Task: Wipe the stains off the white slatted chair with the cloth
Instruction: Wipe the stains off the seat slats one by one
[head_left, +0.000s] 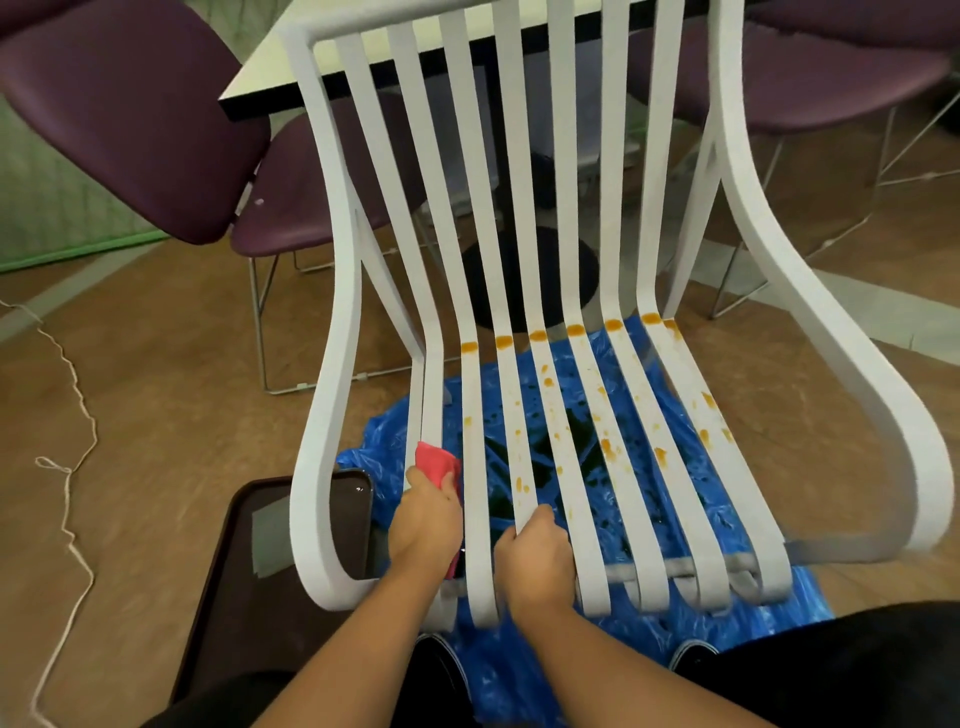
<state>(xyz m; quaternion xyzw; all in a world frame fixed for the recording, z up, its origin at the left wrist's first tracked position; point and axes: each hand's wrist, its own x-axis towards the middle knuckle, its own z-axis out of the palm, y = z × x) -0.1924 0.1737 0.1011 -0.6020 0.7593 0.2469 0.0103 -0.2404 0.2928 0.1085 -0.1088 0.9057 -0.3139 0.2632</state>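
At the chair (831, 338) front, both hands are working on the left seat slats
Left hand (426, 519) is pinching the red cloth (436, 460) against the leftmost slat; right hand (540, 561) is curling its fingers round a slat just beside it, while orange stains (613, 325) are dotting the slats further right, a blue sheet (519, 670) is lying underneath, a tray (249, 597) is sitting partly behind the chair's left arm, and purple chairs (130, 114) and a table (270, 67) are standing behind

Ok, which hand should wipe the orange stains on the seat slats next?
Left: the left hand holds the red cloth at the seat slats; the right hand grips one of them and has no cloth.
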